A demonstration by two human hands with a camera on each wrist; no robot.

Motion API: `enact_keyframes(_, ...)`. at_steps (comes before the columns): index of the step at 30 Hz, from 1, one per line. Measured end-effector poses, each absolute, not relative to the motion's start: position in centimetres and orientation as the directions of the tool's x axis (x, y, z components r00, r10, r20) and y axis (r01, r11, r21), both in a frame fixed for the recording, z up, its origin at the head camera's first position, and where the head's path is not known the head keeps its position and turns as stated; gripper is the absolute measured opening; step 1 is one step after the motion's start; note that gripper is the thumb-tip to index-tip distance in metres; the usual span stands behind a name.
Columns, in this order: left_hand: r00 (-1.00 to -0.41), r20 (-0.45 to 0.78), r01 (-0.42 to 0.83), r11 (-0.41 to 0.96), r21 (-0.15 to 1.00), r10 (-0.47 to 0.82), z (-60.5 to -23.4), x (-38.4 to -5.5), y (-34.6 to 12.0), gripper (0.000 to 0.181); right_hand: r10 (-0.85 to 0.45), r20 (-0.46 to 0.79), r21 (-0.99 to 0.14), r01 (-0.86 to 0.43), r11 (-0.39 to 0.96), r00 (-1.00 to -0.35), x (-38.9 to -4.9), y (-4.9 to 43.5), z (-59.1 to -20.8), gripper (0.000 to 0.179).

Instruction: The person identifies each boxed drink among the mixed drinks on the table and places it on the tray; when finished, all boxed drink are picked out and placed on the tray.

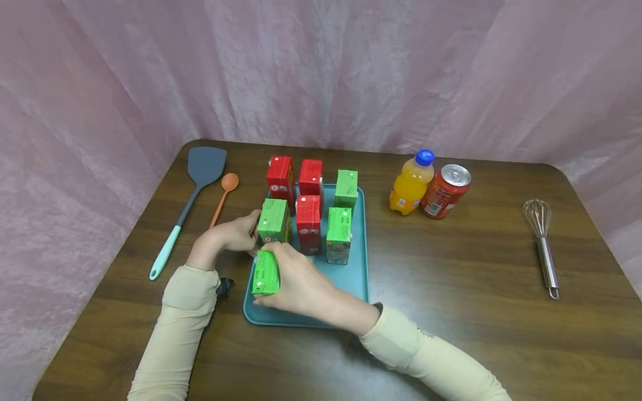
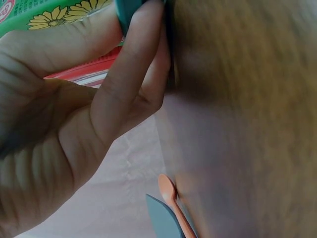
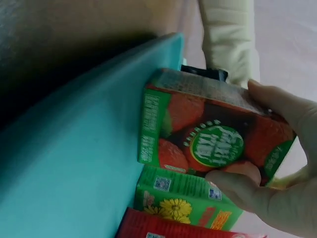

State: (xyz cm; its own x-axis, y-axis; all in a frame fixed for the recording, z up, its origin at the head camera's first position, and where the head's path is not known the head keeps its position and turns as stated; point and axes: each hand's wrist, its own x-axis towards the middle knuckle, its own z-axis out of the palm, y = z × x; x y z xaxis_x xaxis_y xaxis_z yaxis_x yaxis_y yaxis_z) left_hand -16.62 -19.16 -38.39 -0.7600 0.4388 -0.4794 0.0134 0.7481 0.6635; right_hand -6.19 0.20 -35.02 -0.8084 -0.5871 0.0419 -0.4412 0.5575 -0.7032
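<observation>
My right hand (image 1: 303, 284) grips a green-topped juice carton (image 1: 266, 273) at the front left of a teal tray (image 1: 351, 281). In the right wrist view, thumb and fingers clasp this carton (image 3: 213, 129), which has fruit pictures and a round green label; its base meets the tray. On the tray's left side, my left hand (image 1: 233, 234) pinches the rim (image 2: 129, 15) between thumb and fingers. Right beside it stands a green carton (image 1: 274, 220) with yellow flowers. Three red cartons (image 1: 308, 223) and two more green ones (image 1: 339, 231) stand upright behind and to the right.
To the left lie a spatula (image 1: 200, 172) and an orange spoon (image 1: 229, 182). An orange drink bottle (image 1: 411, 184) and a red can (image 1: 445, 192) stand right of the tray. A whisk (image 1: 544, 250) lies far right. Pink curtain (image 1: 321, 72) hangs behind the table.
</observation>
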Motion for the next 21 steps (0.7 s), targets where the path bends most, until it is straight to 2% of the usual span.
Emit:
enact_keyframes(8,-0.758,-0.475,0.040,0.759,0.650,0.447,-38.4,-17.1,-18.6,0.058,-0.573,0.095,-0.642,-0.490,0.589,-0.814,-5.7,0.5,-35.8,0.085)
enact_keyframes(13,-0.756,-0.470,0.048,0.755,0.655,0.455,-38.6,-17.2,-18.3,0.067,-0.614,0.097,-0.622,-0.530,0.577,-0.783,-5.4,2.2,-35.6,0.095)
enact_keyframes(16,-0.756,-0.460,0.075,0.760,0.646,0.466,-38.6,-17.1,-18.6,0.070,-0.626,0.151,-0.635,-0.561,0.532,-0.765,-5.3,3.7,-34.9,0.088)
enact_keyframes(18,-0.768,-0.436,0.126,0.778,0.616,0.470,-38.4,-17.1,-19.1,0.071,-0.628,0.231,-0.629,-0.606,0.486,-0.743,-5.3,5.1,-34.4,0.079)
enact_keyframes(21,-0.821,-0.341,0.200,0.790,0.580,0.459,-37.4,-16.6,-20.4,0.068,-0.609,0.373,-0.579,-0.689,0.437,-0.700,-5.3,7.7,-33.8,0.066)
